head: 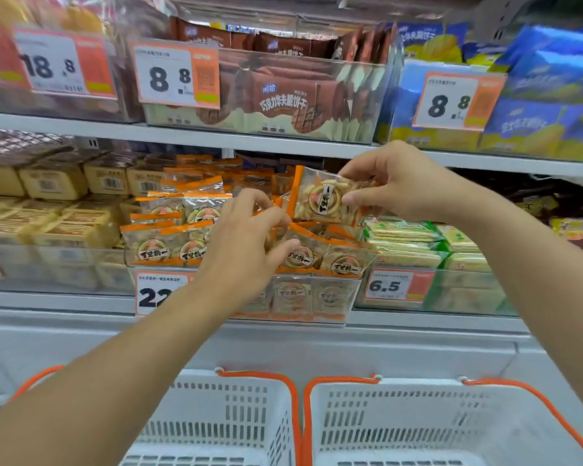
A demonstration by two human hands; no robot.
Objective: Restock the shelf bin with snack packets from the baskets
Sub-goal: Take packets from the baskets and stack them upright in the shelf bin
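orange-edged clear packets (169, 243) already crowd the clear shelf bin (317, 297) almost to its front lip, so the restock looks close to done. the right hand (404, 186) pinches one more snack packet (323, 196) between thumb and fingertips, holding it up on edge just above the heap at the bin's right half. the left hand (246, 243) is down among the packets at the front; its fingers curl around one of them, though whether it truly grips or only nudges it into line i cannot tell. what is left, by my judgement, is to seat the raised packet and tidy the row. the two white baskets (418, 418) with orange handles stand side by side below, and the parts of them in view show no packets, but their floors are mostly cut off by the frame.

the bin sits on a pale grey shop shelf (64, 297), with yellow boxed cakes (58, 183) in the bin to its left and green packs (408, 243) to its right. on the shelf above are brown biscuit bags (283, 95) and blue bags (535, 122), each bin fronted by an orange-and-white price tag (177, 75).
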